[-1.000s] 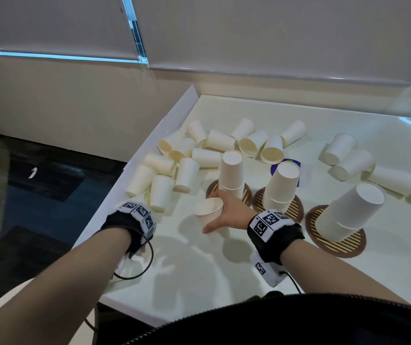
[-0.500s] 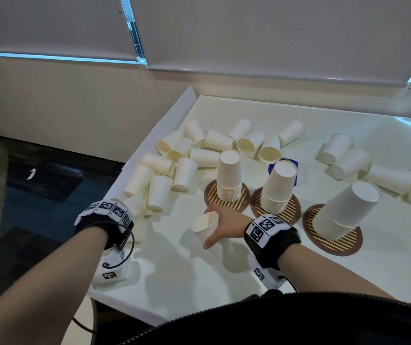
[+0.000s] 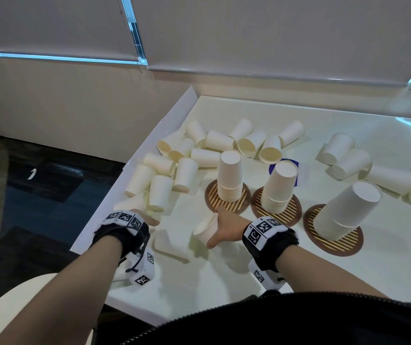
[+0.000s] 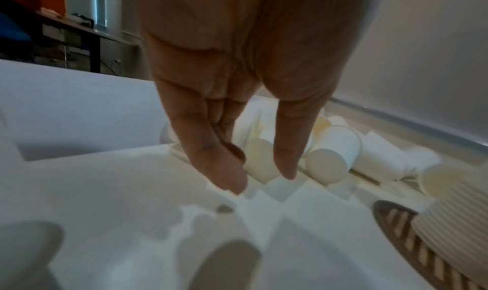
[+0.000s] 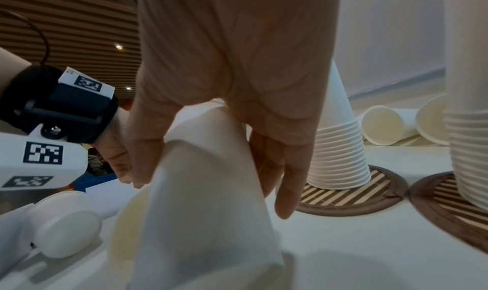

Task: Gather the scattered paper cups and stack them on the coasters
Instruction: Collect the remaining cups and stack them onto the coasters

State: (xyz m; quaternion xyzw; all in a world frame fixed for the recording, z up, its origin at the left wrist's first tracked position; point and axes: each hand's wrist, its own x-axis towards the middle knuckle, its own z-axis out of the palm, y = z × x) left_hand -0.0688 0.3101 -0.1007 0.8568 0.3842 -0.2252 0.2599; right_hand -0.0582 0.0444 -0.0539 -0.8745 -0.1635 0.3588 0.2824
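Observation:
My right hand (image 3: 218, 229) grips one white paper cup (image 3: 205, 230) on its side, just in front of the left coaster (image 3: 211, 195). In the right wrist view the fingers (image 5: 285, 190) and thumb wrap that cup (image 5: 206, 200). Three brown striped coasters carry upside-down cup stacks: left stack (image 3: 230, 175), middle stack (image 3: 277, 188), right stack (image 3: 346, 210). My left hand (image 3: 149, 220) reaches with straight fingers (image 4: 229, 169) toward cups lying at the table's left edge (image 3: 134, 202) and holds nothing.
Several loose cups lie in a pile at the back left (image 3: 199, 150), and more lie at the right (image 3: 348, 158). The white table's (image 3: 199, 282) left edge drops to a dark floor. A blue patch (image 3: 274, 168) shows behind the middle stack.
My left hand has moved forward from the table's front-left edge up to the cups lying on the left. My right hand keeps hold of its cup, shifted slightly toward me.

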